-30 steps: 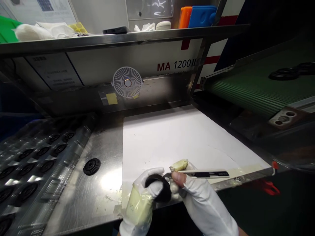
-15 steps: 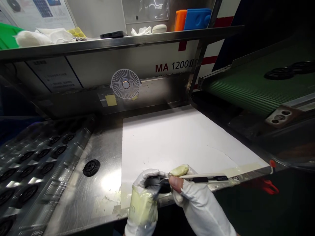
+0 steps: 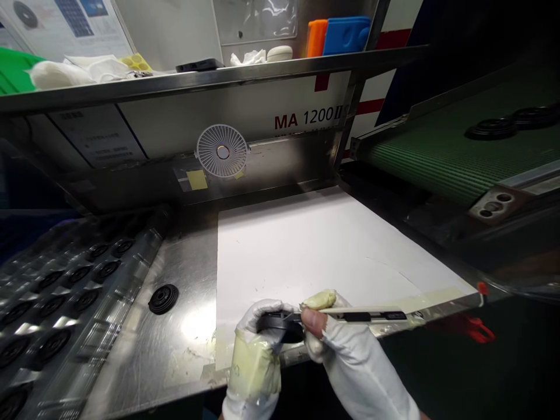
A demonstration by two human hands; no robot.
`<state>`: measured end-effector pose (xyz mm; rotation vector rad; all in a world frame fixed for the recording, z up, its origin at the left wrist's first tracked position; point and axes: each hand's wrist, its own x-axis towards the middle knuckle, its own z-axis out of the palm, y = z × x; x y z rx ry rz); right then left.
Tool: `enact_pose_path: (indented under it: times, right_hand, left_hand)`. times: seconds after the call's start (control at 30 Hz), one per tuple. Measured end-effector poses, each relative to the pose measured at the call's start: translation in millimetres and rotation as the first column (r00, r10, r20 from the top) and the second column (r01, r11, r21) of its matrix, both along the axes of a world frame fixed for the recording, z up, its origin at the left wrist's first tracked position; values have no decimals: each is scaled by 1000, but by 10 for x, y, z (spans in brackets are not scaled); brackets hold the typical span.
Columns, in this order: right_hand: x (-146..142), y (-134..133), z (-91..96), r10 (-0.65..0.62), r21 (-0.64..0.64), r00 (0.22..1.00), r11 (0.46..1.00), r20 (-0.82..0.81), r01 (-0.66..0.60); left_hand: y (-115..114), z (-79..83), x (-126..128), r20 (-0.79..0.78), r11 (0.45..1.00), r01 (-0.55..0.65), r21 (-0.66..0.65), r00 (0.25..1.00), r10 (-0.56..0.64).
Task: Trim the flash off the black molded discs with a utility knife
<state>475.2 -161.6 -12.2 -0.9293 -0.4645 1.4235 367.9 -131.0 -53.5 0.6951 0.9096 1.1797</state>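
Observation:
My left hand (image 3: pixel 256 350), in a white glove wrapped with pale yellow tape, grips a black rubber disc-shaped part (image 3: pixel 280 328) near the front edge of a white sheet. My right hand (image 3: pixel 354 356), in a white glove with a bare thumb tip, holds a slim utility knife (image 3: pixel 363 317). The knife's blade tip reaches the top of the black part and appears to touch it. My fingers hide much of the part.
A steel table (image 3: pixel 184 256) carries the white sheet (image 3: pixel 315 245) and one loose black disc (image 3: pixel 163 299). A clear tray (image 3: pixel 74 286) of several black discs lies left. A green conveyor belt (image 3: pixel 455 154) with black discs runs right. A steel shelf (image 3: pixel 205 76) and small fan (image 3: pixel 222 151) stand ahead.
The black part has turned in my left hand, from showing its round face to lying nearly edge-on. The knife now sits level against its top. The view has shifted slightly.

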Motion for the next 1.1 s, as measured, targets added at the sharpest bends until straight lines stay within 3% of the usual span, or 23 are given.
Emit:
enact_pose_path:
  times: [0.13,0.3,0.47,0.67,0.8,1.1]
  right_hand:
    - [46,3,22,76,83,995,993,67,-82]
    - [109,49,38,78,49,995,996,-53,-76]
    - [75,36,23,73,44,996,997,-49,-71]
    - [173,120,73,245,77,966,968,-81,-239]
    - [293,209,85,324,53,944,943,65,-327]
    - [284,241,20,420,-58,894,908,156,-416]
  left_hand:
    - [15,-7,-13,11,1000,10,1,1000,-10]
    - [3,33,-20,4,999,49,3,999,-49]
    - [-15,73,-6,48,998,2,-67,999,1]
    - [-4,66,-26,1,978,202,-47,979,-203]
    - [-4,73,-48,-46,947,319,-27,946,-320]
    - [-26,37,-51,14,948,316,-37,949,-316]
